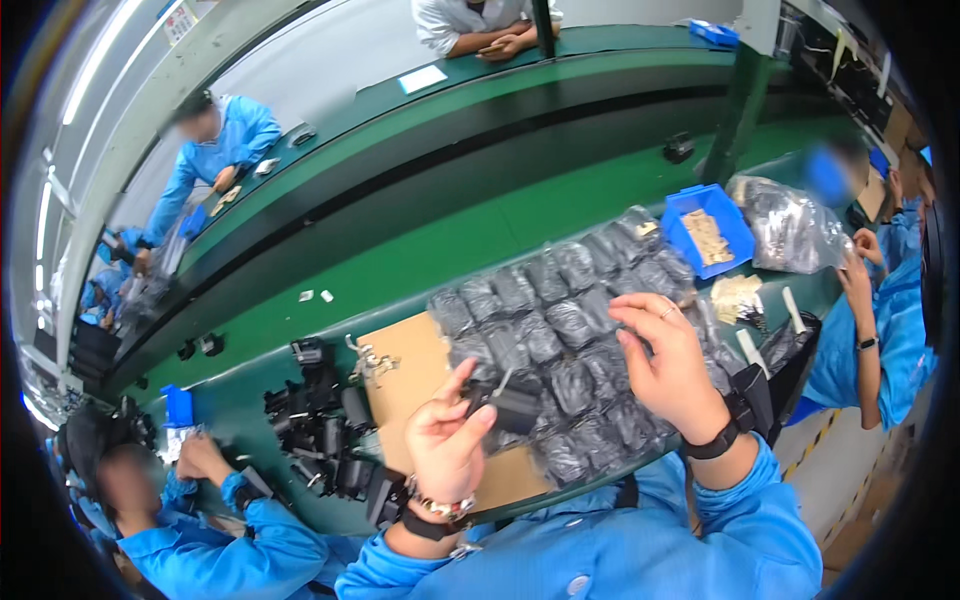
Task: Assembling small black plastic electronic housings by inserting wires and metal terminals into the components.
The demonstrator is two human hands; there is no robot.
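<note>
My left hand [445, 445] is closed around a small black boxy part [515, 411], held between thumb and fingers; a thin light-coloured rod or strip sticks up from it. Just beyond it, my right hand [668, 368] hovers over the rows of black items wrapped in clear plastic [572, 385], fingers stretched out and thumb apart, with nothing seen in it. Beneath the left hand and the wrapped rows lies a brown cardboard sheet [408, 372]. Small metallic pieces [374, 362] sit at its far left edge.
Loose black parts [318, 425] are heaped left of the cardboard. At the far right stand a blue bin [738, 243] with tan pieces and a clear plastic bag [790, 225]. A green conveyor belt [480, 235] runs behind. Co-workers sit at both sides and across.
</note>
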